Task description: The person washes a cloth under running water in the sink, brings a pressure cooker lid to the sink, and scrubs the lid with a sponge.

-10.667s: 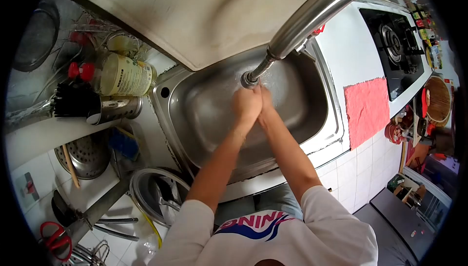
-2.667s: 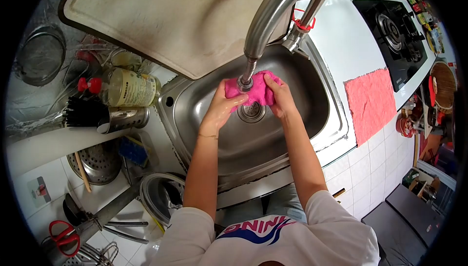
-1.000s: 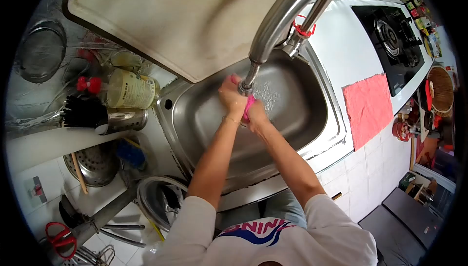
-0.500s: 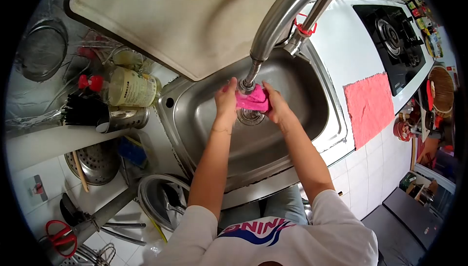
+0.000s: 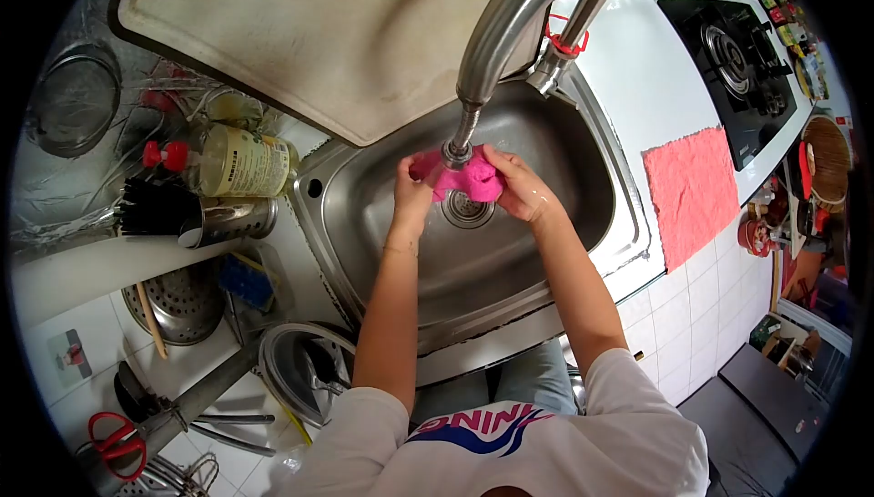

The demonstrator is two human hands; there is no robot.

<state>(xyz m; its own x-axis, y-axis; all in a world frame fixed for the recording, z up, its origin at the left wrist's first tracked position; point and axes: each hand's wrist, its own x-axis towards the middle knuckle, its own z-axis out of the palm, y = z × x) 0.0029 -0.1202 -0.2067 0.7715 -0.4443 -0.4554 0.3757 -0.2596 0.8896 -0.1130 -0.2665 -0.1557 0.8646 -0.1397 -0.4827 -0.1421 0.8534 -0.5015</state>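
Note:
Between my hands a wet, bunched pink cloth (image 5: 475, 180) hangs under the tap's spray head, above the drain (image 5: 467, 210) of the steel sink (image 5: 437, 283). My left hand (image 5: 412, 197) grips its left end. My right hand (image 5: 523, 189) holds the right end, thumb on top and fingers partly hidden. The curved steel faucet (image 5: 505, 24) arches over from the upper right, its nozzle covering part of the cloth.
A large cutting board (image 5: 337, 33) leans behind the sink. Left are a yellowish bottle (image 5: 250, 165), a black brush (image 5: 155, 208) and a blue sponge (image 5: 246, 281). Right are a coral cloth (image 5: 694, 197) and a gas stove (image 5: 733, 69). Red scissors (image 5: 116, 445) hang lower left.
The cloth was absent from view at first, then appeared in both hands. From being squeezed between close hands a second ago, it is now spread wider, with the hands apart.

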